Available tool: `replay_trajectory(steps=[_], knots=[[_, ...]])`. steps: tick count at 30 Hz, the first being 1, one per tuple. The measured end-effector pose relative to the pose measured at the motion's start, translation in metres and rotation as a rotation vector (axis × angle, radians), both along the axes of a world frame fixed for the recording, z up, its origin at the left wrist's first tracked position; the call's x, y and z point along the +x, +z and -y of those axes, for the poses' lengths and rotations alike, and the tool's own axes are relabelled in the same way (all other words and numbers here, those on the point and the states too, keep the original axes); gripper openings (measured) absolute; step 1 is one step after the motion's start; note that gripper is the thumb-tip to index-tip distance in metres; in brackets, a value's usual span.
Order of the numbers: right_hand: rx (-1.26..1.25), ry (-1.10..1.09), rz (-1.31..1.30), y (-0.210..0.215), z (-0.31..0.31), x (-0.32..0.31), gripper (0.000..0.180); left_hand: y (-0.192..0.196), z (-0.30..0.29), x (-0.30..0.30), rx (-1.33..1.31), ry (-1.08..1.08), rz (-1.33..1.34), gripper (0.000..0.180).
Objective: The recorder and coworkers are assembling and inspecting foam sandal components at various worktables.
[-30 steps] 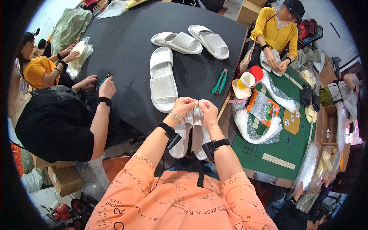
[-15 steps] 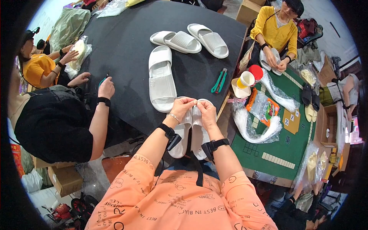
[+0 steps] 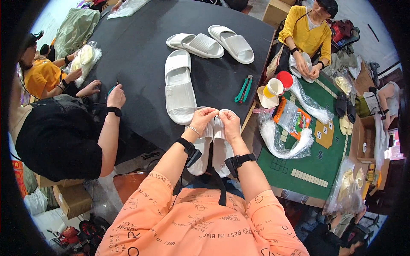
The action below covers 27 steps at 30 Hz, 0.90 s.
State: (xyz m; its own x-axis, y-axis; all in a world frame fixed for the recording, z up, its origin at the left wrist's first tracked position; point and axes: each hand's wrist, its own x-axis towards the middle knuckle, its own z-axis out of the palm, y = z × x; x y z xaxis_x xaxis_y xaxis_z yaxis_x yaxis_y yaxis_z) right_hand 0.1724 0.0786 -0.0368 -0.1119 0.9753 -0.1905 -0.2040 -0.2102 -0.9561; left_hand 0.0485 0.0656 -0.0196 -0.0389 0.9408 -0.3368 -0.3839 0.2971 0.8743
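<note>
A pair of pale grey slide sandals, a left one (image 3: 198,160) and a right one (image 3: 221,155), stands side by side just in front of me at the table edge. Over their upper ends my left hand (image 3: 201,120) and my right hand (image 3: 231,126) meet, thumbs and fingertips pinched together. Whatever lies between the fingertips is too small to make out. Beyond my left hand a single grey slide (image 3: 180,97) lies on the black table (image 3: 136,64). Two more slides, one sideways (image 3: 205,45) and one slanted (image 3: 237,48), rest farther back.
A green utility knife (image 3: 244,89) lies right of the slides. On the green table are a yellow-and-white cup (image 3: 273,88), a red lid (image 3: 284,79) and a bundle of white plastic strands (image 3: 273,143). Co-workers sit at the left and far right, one holding a grey slide (image 3: 306,64).
My hands stay pinched together in nearly the same place over the slides. At far left, the co-worker's hands and the clear bag have shifted slightly.
</note>
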Motion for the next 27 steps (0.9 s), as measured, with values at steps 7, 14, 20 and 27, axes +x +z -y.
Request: replay_trajectory(steps=[7, 14, 20, 27], knots=[[0.697, -0.198, 0.713, 0.048, 0.021, 0.003, 0.012, -0.009, -0.006, -0.006, -0.004, -0.067, -0.018, 0.011], [0.41, 0.208, 1.018, 0.027, 0.115, 0.036, 0.022, -0.009, -0.011, 0.007, 0.104, -0.187, -0.286, 0.017], [0.14, 0.176, 1.065, 0.03, 0.094, -0.001, 0.032, 0.0, -0.006, 0.013, 0.066, -0.446, -0.706, 0.029], [0.483, -0.214, 1.121, 0.014, 0.124, 0.113, 0.018, 0.058, 0.03, 0.084, 0.254, -0.444, -0.352, 0.023]])
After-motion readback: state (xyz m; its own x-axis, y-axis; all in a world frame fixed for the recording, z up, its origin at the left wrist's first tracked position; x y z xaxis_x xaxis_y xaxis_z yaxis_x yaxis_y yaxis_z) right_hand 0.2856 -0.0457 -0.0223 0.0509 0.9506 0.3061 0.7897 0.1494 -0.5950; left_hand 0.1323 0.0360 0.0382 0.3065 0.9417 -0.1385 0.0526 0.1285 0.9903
